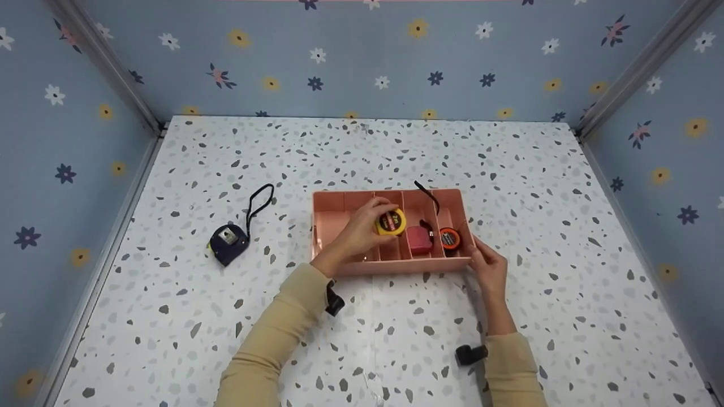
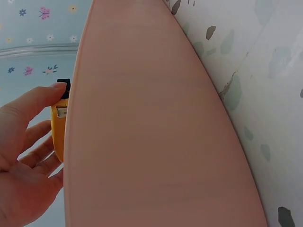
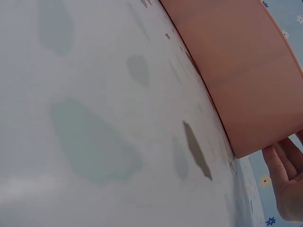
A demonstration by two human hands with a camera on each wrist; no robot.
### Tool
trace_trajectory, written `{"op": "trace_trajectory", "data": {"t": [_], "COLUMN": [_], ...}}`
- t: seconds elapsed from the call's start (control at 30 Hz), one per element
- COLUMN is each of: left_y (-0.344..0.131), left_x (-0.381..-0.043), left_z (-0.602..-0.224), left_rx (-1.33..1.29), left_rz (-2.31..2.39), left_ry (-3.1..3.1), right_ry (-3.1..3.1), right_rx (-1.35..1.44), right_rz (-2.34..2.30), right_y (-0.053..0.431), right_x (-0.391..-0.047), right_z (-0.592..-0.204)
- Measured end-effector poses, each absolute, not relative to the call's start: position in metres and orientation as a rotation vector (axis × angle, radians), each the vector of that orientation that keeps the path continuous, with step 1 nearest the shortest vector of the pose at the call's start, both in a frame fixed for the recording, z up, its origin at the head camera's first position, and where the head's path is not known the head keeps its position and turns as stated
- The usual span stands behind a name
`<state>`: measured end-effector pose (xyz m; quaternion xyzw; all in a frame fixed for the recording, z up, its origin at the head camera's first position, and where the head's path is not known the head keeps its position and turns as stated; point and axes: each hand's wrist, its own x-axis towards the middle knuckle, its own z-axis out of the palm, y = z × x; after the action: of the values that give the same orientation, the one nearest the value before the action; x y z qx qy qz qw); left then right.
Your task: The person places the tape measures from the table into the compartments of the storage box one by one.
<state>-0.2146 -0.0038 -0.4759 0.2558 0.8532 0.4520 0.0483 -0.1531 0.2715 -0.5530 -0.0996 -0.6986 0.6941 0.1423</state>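
Observation:
In the head view my left hand [image 1: 362,229] holds a round yellow tape measure [image 1: 391,221] over the middle of a pink divided box [image 1: 390,267]. The left wrist view shows my thumb on the black part of that tape measure [image 2: 59,125], with the box wall hiding the rest. At the box's right front corner, my right hand [image 1: 490,265] touches the outer side with its fingertips. Inside the box, a pink-red tape measure [image 1: 419,240] sits in one compartment and an orange-and-black tape measure [image 1: 450,239] in the rightmost one.
A dark blue tape measure [image 1: 229,243] with a black wrist loop lies on the speckled table [image 1: 362,152], left of the box. A black strap [image 1: 427,195] hangs over the box's back edge. Flowered blue panels [image 1: 362,62] enclose the table at the back and sides.

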Motion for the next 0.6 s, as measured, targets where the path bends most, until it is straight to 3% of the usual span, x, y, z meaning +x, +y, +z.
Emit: {"op": "trace_trajectory", "data": {"t": [0.3,0.6], "left_y": [-0.005,-0.008], "left_x": [-0.220,-0.229], "left_z": [-0.479,-0.481], "left_rx": [0.859,0.886], "left_rz": [1.315,1.262], "left_ry": [2.541,2.504], "right_ry": [-2.028,-2.052], "right_rx": [-0.288,-0.293], "right_rz": [1.912,1.924], "right_y": [0.282,0.276], "right_x": [-0.162,-0.158], "right_z": [-0.579,-0.566]}}
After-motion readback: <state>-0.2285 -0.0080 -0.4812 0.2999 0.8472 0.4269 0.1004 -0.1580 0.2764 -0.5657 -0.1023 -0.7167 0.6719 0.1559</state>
